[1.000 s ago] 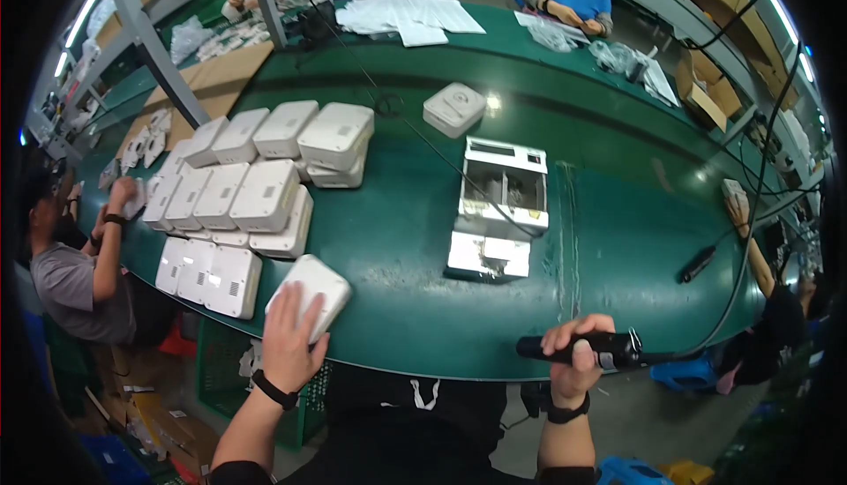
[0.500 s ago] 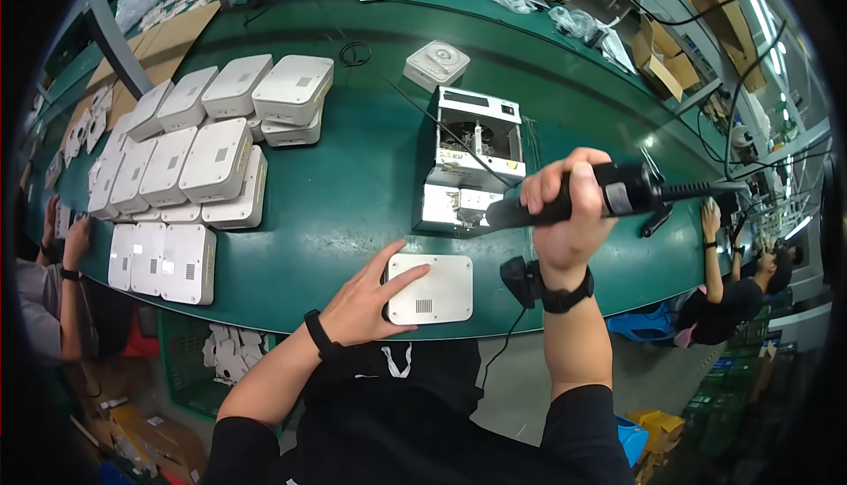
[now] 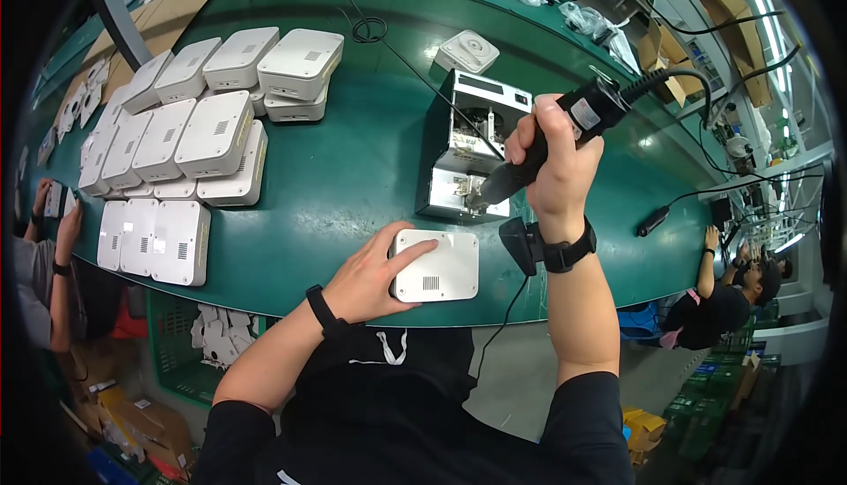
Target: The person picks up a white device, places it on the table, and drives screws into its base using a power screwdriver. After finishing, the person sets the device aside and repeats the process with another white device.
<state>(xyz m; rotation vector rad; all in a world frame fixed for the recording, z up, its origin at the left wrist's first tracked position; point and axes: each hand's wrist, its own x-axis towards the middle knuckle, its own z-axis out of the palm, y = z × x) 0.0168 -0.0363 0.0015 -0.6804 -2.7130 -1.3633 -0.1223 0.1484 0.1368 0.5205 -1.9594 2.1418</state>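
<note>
Under my left hand (image 3: 363, 278) lies a flat white plastic device (image 3: 452, 272) with a small vent grille and corner holes, near the table's front edge. My fingers and thumb grip its left side, the index finger stretched across its top. My right hand (image 3: 565, 154) is wrapped round a black electric screwdriver (image 3: 506, 182) whose cord runs off to the upper right. The tool slants down to the left, its tip at the front of a black and silver screw feeder (image 3: 444, 192). Whether a screw sits on the tip is too small to tell.
Stacked white devices (image 3: 212, 137) fill the table's left. Another white device (image 3: 468, 51) sits behind the feeder. A black corded tool (image 3: 653, 221) lies at right. Below the left edge stands a green crate (image 3: 168, 344) of white parts. Co-workers' hands (image 3: 67, 229) show at the sides.
My right hand has moved up and away, and the screwdriver now points down more steeply, its tip at the feeder's front. My left hand stays on the white device. The whole view has shifted slightly.
</note>
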